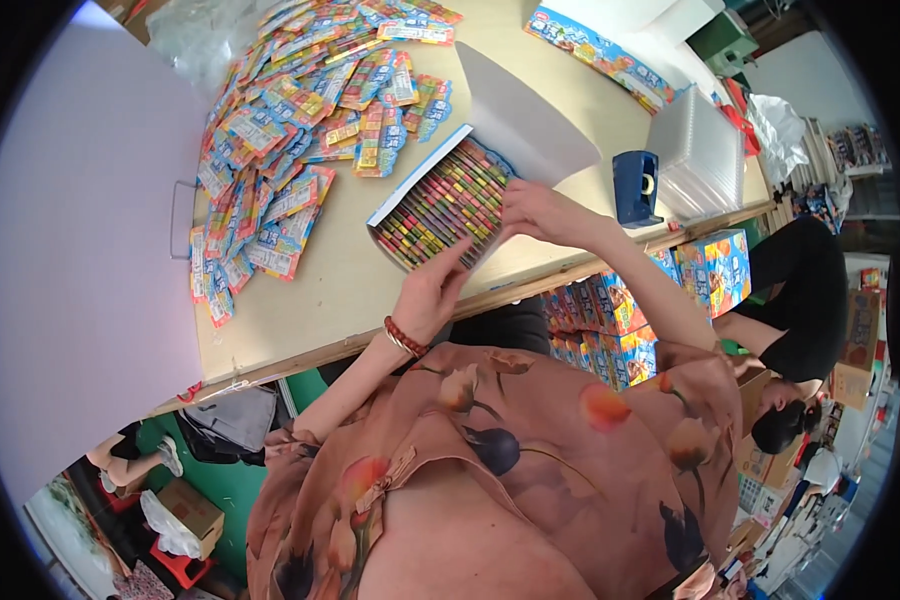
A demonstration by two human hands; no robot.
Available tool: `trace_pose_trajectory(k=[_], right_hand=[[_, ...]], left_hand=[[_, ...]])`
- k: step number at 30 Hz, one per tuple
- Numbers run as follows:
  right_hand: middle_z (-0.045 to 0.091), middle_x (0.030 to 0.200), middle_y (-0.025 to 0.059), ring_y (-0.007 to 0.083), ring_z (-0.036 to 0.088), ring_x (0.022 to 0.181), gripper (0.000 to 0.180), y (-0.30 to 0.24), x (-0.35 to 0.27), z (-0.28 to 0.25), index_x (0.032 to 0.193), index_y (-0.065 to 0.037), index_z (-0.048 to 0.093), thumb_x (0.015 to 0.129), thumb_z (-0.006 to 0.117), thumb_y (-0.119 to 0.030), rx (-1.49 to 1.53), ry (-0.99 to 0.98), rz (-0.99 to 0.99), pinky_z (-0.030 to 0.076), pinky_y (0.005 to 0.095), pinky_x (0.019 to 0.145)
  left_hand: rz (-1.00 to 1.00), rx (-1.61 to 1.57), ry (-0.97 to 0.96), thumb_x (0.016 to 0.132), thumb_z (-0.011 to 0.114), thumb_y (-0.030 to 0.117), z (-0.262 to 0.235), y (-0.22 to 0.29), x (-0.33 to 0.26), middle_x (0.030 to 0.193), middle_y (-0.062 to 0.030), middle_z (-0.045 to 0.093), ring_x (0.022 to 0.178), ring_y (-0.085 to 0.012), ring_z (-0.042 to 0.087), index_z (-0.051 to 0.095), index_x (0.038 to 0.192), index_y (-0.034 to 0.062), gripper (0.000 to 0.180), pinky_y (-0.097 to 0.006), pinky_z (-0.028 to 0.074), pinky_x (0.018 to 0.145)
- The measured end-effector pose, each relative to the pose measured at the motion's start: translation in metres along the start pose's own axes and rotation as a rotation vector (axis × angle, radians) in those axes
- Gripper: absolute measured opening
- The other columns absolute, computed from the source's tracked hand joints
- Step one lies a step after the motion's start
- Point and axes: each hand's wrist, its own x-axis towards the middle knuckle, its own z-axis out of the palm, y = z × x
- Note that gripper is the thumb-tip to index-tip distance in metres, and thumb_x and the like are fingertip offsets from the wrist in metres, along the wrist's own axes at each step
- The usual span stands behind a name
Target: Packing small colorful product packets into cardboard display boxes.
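Note:
A cardboard display box (422, 177) sits on the table with its white lid (520, 105) folded up and back. Upright rows of colourful packets (450, 203), set tightly on edge, fill it. My left hand (432, 290) is at the box's near edge, fingertips over the packets and thumb lower down by the wall. At the right side of the box, my right hand (542, 214) has its fingers curled in against the edge; its fingertips are partly hidden. Left of the box spreads a big loose heap of flat blister-type packets (295, 115) in yellow, pink and blue.
A blue tape dispenser (634, 190) and a stack of clear plastic trays (698, 150) stand to the right. Printed boxes (715, 272) are stacked below the table's wooden edge. Another person (795, 300) is at the right. A white panel (100, 230) borders the left.

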Motion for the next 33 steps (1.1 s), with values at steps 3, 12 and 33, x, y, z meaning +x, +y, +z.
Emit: trace_pose_trajectory(k=[3, 12, 33], right_hand=[[0.056, 0.087, 0.0036, 0.0232, 0.048, 0.097, 0.02, 0.002, 0.004, 0.013, 0.083, -0.011, 0.065, 0.087, 0.061, -0.03, -0.016, 0.044, 0.1, 0.036, 0.0378, 0.086], [0.047, 0.115, 0.017, 0.0341, 0.046, 0.11, 0.07, -0.039, -0.014, 0.064, 0.122, -0.002, 0.047, 0.07, 0.076, -0.039, -0.261, 0.884, 0.302, 0.038, 0.0433, 0.092], [0.053, 0.077, 0.0104, 0.0145, 0.054, 0.059, 0.027, 0.117, 0.014, 0.029, 0.079, 0.002, 0.061, 0.083, 0.07, -0.023, 0.426, 1.15, 0.645, 0.046, 0.0313, 0.051]], left_hand=[[-0.035, -0.016, 0.0, 0.083, 0.058, -0.008, -0.003, 0.005, 0.008, 0.075, -0.0072, 0.059, 0.066, -0.0126, 0.057, 0.049, 0.135, 0.006, 0.055, -0.026, 0.049, 0.067], [0.331, 0.825, 0.05, 0.083, 0.063, 0.018, 0.014, -0.006, -0.018, 0.133, -0.0101, 0.049, 0.125, -0.026, 0.044, 0.046, 0.138, 0.0085, 0.058, -0.044, 0.025, 0.105], [0.351, 1.054, -0.054, 0.084, 0.06, 0.04, 0.094, 0.009, 0.068, 0.153, -0.0134, 0.022, 0.146, -0.0284, 0.011, 0.038, 0.139, -0.0027, 0.073, -0.061, 0.004, 0.111]])
